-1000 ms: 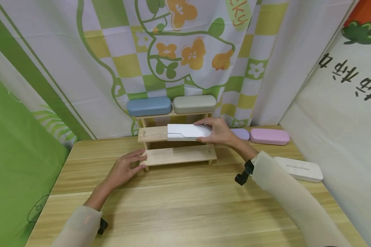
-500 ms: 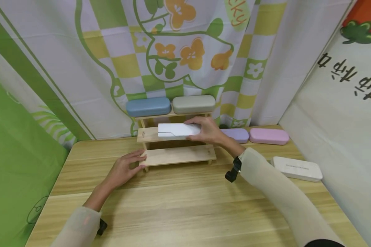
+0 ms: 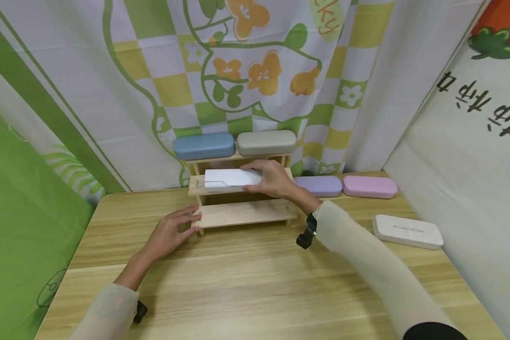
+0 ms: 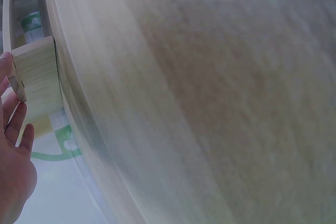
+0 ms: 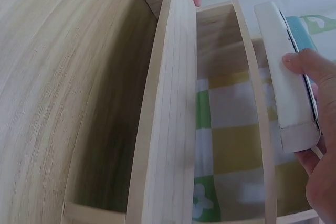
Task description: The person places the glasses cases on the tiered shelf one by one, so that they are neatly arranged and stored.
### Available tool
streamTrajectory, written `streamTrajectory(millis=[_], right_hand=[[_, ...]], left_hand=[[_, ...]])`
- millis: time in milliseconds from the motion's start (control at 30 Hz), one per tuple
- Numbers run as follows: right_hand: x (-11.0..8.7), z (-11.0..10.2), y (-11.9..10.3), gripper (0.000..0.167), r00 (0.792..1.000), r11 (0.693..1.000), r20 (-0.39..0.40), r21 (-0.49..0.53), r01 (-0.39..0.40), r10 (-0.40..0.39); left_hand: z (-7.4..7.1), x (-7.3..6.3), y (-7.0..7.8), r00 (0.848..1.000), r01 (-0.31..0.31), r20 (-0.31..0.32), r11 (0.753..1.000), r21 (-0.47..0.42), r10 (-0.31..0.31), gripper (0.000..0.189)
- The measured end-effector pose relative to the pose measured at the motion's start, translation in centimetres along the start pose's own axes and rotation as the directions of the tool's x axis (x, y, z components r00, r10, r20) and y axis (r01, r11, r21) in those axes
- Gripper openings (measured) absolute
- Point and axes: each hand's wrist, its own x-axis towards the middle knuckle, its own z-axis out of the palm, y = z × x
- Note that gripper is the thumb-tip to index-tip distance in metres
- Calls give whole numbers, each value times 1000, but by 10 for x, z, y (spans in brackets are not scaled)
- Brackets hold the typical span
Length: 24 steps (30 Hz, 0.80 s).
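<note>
My right hand grips the right end of a white glasses case, thumb in front and fingers behind. The case lies lengthwise over the middle tier of a three-tier wooden rack, toward its left end. In the right wrist view, the thumb presses the front of the white glasses case, and a dark seam runs along it. My left hand holds the left end of the bottom tier between thumb and fingers. In the left wrist view, the fingers sit around the board's corner.
A blue case and a grey-green case stand on the top tier. Right of the rack, a purple case and a pink case lie on the table. Another white case lies nearer. A patterned curtain hangs behind.
My right hand has moved left with the white glasses case along the middle tier, uncovering the tier's right end and more of the purple case. The left hand has stayed in place.
</note>
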Motion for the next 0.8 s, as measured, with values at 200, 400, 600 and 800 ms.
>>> streamTrajectory(millis=[200, 400, 600, 800], right_hand=[[7, 9, -4, 55, 999, 1000, 25, 11, -23, 23], [13, 19, -8, 55, 999, 1000, 35, -5, -13, 14], [20, 25, -14, 54, 999, 1000, 48, -19, 7, -6], [28, 28, -19, 53, 997, 1000, 78, -27, 15, -13]], left_hand=[[0, 1, 0, 1000, -6, -3, 1000, 8, 6, 39], [1, 0, -2, 1000, -15, -6, 1000, 5, 15, 38], [2, 0, -3, 1000, -20, -12, 1000, 2, 20, 37], [1, 1, -3, 1000, -18, -10, 1000, 2, 18, 38]])
